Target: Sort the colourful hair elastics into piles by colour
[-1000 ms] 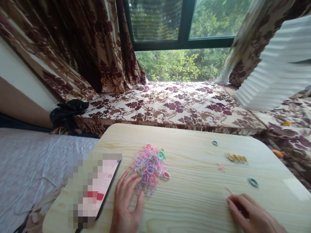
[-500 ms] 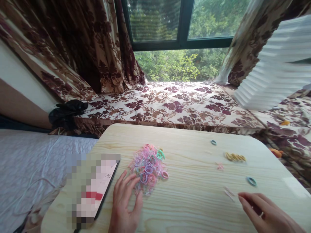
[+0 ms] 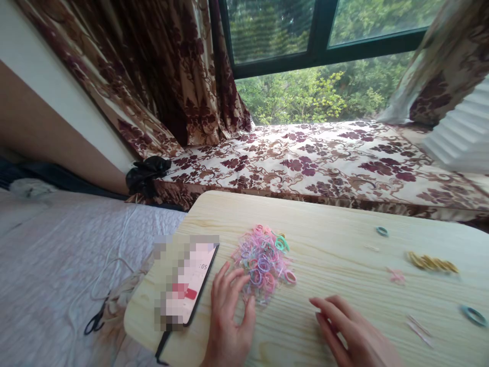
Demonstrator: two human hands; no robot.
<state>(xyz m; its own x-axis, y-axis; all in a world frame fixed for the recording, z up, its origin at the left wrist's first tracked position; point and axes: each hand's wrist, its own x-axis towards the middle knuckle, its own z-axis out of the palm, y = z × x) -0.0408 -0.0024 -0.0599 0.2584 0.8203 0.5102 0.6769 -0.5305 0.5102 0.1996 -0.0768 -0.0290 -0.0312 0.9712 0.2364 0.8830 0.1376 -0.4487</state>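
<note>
A heap of small pastel hair ties [image 3: 263, 262], mostly pink and purple with a green one, lies on the light wooden table [image 3: 324, 229]. My left hand [image 3: 231, 316] rests at the heap's lower left edge, fingers spread, fingertips touching the outer ties. To the right of the heap my right hand [image 3: 349, 329] is over bare wood, its thumb and fingers slightly apart with nothing visible between them. Farther right lie a row of yellow ties [image 3: 433, 262], a small pink bunch [image 3: 396, 276], two thin pale pink bands [image 3: 419, 330] and two blue-green ties [image 3: 382, 231].
A phone [image 3: 194, 285], partly pixelated, lies left of my left hand with a black cable [image 3: 163, 346] at its lower end. Beyond the table are a floral-covered window ledge [image 3: 298, 163] and a black bag [image 3: 147, 176]. A quilted bed [image 3: 57, 255] is at the left.
My right hand has moved left across the table, from beside the pale pink bands toward the heap. The view has turned left. My left hand remains at the heap.
</note>
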